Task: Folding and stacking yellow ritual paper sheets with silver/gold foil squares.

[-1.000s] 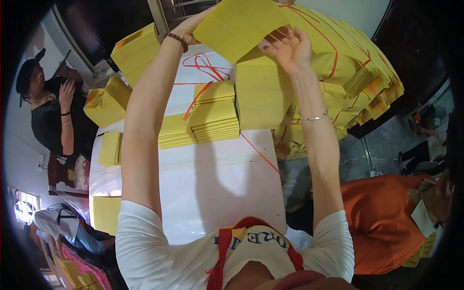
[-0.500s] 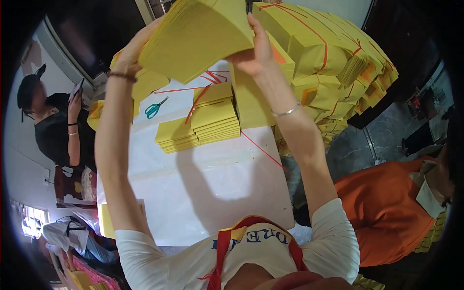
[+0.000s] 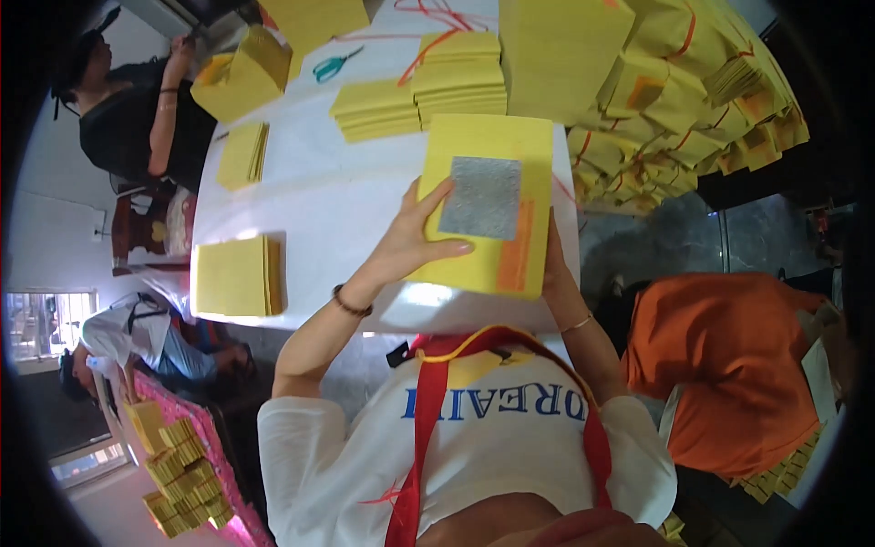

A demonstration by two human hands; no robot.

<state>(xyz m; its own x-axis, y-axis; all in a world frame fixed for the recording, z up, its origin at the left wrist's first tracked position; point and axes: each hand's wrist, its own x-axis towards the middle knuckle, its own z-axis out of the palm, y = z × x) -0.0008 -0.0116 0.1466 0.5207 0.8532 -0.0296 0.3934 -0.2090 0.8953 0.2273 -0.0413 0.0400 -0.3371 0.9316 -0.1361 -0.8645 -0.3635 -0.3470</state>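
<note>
A stack of yellow joss paper (image 3: 488, 137), with a silver-grey foil square and an orange printed block on its top face, is held in front of my chest over the table's near edge. My left hand (image 3: 407, 239) grips its left side, thumb and a finger lying across the face. At the right edge my right hand (image 3: 554, 260) clasps the stack; most of its fingers are hidden behind the paper. Folded yellow paper bundles (image 3: 460, 77) lie in piles just beyond. Teal-handled scissors (image 3: 333, 67) and loose red ties (image 3: 442, 14) are farther back on the white table (image 3: 310, 191).
More yellow paper stacks (image 3: 235, 278) sit along the table's left side. Large tied bundles (image 3: 674, 109) pile up at the far right. A person in black (image 3: 137, 118) is at the left, one in orange (image 3: 720, 374) close on the right, another seated (image 3: 155, 337) at the lower left.
Both hands have brought the joss paper down from high over the far side of the table toward my chest. Its foil face now shows, and my view has shifted, bringing the table's near edge into sight.
</note>
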